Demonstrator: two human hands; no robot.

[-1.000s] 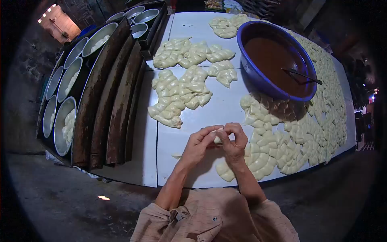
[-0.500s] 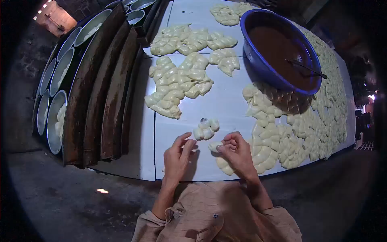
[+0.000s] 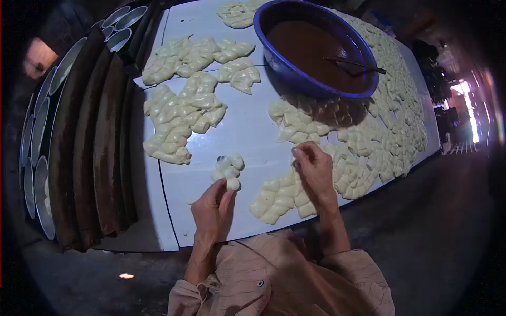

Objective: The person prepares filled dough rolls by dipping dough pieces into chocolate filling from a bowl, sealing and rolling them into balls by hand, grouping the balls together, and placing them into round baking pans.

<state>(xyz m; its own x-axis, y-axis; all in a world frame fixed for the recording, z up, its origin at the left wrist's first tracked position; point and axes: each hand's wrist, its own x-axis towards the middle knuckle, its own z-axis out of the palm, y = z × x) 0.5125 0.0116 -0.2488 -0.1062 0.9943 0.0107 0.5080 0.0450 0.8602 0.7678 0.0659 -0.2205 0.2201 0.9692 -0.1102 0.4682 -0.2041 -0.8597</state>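
A small cluster of pale dough pieces (image 3: 227, 164) lies on the white tabletop, with a dark spot near its upper left. My left hand (image 3: 209, 213) is closed at the cluster's lower edge, its thumb and fingertips against a small dough piece (image 3: 233, 184). Above the near edge of a scored dough sheet (image 3: 276, 197), my right hand (image 3: 318, 171) is pinched, with a pale bit of dough just showing at its fingertips. Its palm side is hidden from me.
A blue basin (image 3: 269, 58) of brown liquid stands on the table, a dark-handled utensil (image 3: 358, 65) resting in it. More dough sheets (image 3: 184, 110) lie to the left and far right. Rusty metal troughs (image 3: 87, 142) and round tins (image 3: 42, 195) line the left side.
The view has shifted right. My right hand has moved from beside the cluster to the dough sheet. My left hand has come to the cluster, where another dough piece now sits at its lower edge.
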